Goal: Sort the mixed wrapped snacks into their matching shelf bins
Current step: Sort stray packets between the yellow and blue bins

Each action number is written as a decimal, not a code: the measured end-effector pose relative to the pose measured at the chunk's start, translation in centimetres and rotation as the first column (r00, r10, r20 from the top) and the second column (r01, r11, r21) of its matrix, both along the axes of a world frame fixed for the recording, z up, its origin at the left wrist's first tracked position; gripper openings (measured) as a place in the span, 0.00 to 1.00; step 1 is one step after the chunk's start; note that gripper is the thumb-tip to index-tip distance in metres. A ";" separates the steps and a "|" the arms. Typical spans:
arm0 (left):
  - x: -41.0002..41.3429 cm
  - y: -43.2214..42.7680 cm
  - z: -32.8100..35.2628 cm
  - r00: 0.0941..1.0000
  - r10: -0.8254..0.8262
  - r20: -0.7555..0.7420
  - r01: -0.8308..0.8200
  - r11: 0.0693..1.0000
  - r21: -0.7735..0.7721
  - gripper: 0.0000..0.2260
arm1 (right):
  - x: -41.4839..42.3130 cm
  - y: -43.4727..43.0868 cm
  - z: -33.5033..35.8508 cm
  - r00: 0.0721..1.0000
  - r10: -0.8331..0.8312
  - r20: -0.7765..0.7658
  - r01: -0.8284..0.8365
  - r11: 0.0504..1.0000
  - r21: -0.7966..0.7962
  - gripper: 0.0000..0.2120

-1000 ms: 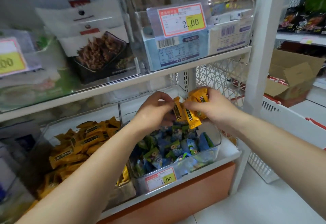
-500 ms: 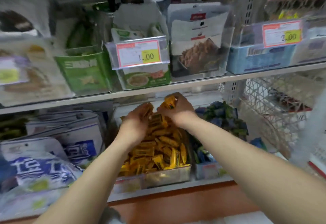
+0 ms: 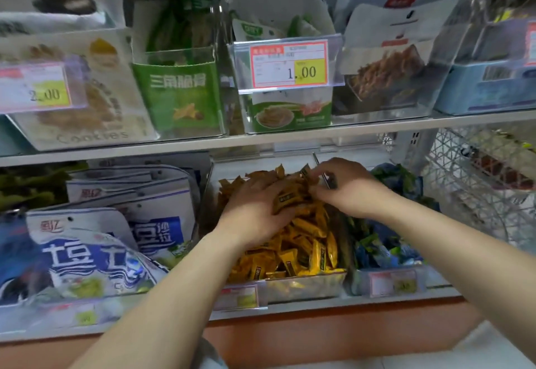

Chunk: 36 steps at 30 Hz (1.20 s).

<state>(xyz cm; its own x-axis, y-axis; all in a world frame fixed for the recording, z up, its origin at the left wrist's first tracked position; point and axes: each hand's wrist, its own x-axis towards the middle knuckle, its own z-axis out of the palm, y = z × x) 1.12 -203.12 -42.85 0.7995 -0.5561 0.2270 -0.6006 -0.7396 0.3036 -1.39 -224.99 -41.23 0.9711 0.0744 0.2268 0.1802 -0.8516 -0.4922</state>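
As the clear bin (image 3: 304, 286) is heaped with yellow snacks (image 3: 304, 241), probably light and slippery, crimped ends are judged best pinched. The left hand (image 3: 255, 213) is curled over the heap, grip unclear, and one is pinched by the right hand (image 3: 348, 187).

White shelving (image 3: 290, 140) stands on an orange base (image 3: 319, 336), over seemingly pale flooring (image 3: 441, 358).

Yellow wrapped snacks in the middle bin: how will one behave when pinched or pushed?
Likely light and crinkly: the yellow snacks are small pillow packs with flat sealed ends. They lie loosely heaped at all angles in the clear bin, so a push probably shifts neighbours, not rolls them. Glossy film hints at slippery.
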 end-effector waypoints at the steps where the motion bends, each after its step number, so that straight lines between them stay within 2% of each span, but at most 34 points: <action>1: -0.5 -0.6 0.1 1.000 -0.022 -0.002 0.022 1.000 0.008 0.27 | -1.4 -1.0 0.1 1.000 0.007 0.007 -0.007 1.000 -0.016 0.07; 5: -3.2 -3.9 0.6 0.994 -0.083 0.067 0.090 0.990 -0.112 0.21 | -6.0 -5.6 0.5 0.999 -0.025 0.033 0.030 0.987 -0.160 0.14; 9: -6.3 -8.1 0.8 0.970 -0.226 0.095 0.237 0.962 -0.134 0.15 | -9.4 -11.3 0.6 0.985 -0.167 0.030 0.170 0.975 -0.144 0.09; 14: -7.4 -14.1 -0.3 0.921 -0.381 -0.080 0.375 0.923 -0.083 0.11 | -11.8 -18.6 -0.3 0.945 -0.324 0.048 0.327 0.923 -0.205 0.11; 18: -6.9 -19.0 -2.5 0.900 -0.379 -0.217 0.377 0.925 -0.051 0.12 | -12.9 -21.1 -2.1 0.935 -0.348 0.069 0.355 0.915 -0.191 0.16; 22: -5.4 -22.7 -4.6 0.865 -0.350 -0.360 0.385 0.923 0.025 0.21 | -13.0 -20.9 -3.7 0.944 -0.328 -0.042 0.325 0.944 -0.060 0.31; 25: -4.4 -24.5 -5.5 0.829 -0.364 -0.424 0.445 0.889 0.106 0.27 | -12.6 -20.6 -4.5 0.954 -0.299 -0.020 0.298 0.953 -0.048 0.33; 28: -3.7 -25.6 -6.4 0.858 -0.343 -0.381 0.450 0.861 0.238 0.31 | -12.3 -21.2 -4.3 0.945 -0.323 -0.044 0.320 0.946 -0.051 0.26; 30: -3.5 -25.9 -6.4 0.883 -0.337 -0.327 0.439 0.841 0.318 0.29 | -12.4 -21.5 -4.2 0.944 -0.318 -0.087 0.316 0.948 -0.036 0.26; 33: -2.5 -25.7 -5.8 0.920 -0.369 -0.136 0.392 0.849 0.354 0.17 | -12.4 -21.5 -4.2 0.947 -0.307 -0.091 0.308 0.951 -0.003 0.28; 36: -0.8 -24.3 -4.8 0.957 -0.268 -0.115 0.292 0.886 0.359 0.11 | -12.4 -21.7 -4.5 0.950 -0.304 -0.079 0.305 0.952 0.011 0.27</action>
